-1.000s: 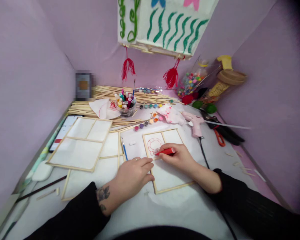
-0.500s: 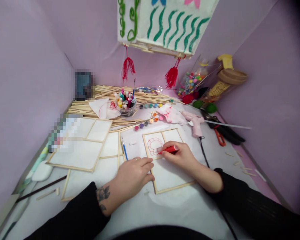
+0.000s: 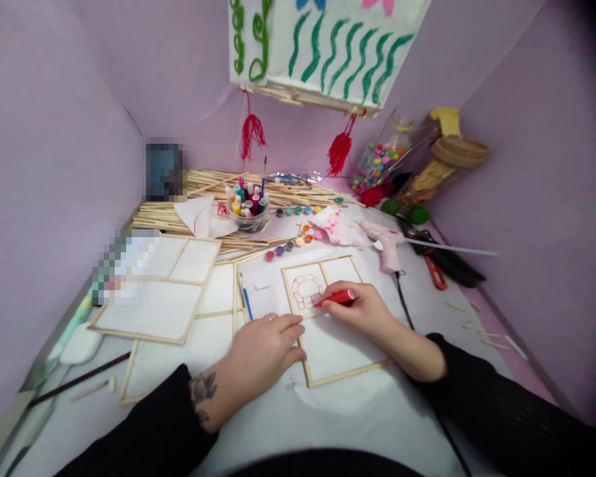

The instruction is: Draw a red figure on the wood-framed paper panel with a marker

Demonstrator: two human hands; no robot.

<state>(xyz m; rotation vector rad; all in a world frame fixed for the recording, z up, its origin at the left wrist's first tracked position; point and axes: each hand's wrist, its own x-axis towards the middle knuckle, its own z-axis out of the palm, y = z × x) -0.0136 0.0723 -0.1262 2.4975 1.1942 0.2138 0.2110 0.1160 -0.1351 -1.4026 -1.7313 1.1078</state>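
Note:
My right hand [image 3: 360, 306] pinches a red marker [image 3: 340, 298], its tip down at a red outline drawing [image 3: 306, 291] of rounded scallops around an oval. The drawing sits in the upper left section of a wood-framed white panel [image 3: 345, 348]. Flat beside it, my left hand [image 3: 268, 344] rests with fingers stretched out, fingertips on the panel's left edge. Just beyond the left hand lies a thin blue paintbrush [image 3: 247, 296]. More framed white panels [image 3: 149, 308] overlap on the left.
Behind are a cup of markers [image 3: 248, 215], wooden sticks [image 3: 159, 217], small paint pots [image 3: 291, 245] and a stained cloth [image 3: 338, 226]. A pink glue gun [image 3: 388, 245] with its cord lies right, near black-handled pliers [image 3: 451, 263]. A painted lantern [image 3: 328, 53] with red tassels hangs above.
The view has shifted very slightly. Both hands and the marker hold nearly the same place on the panel, and the drawing looks almost unchanged.

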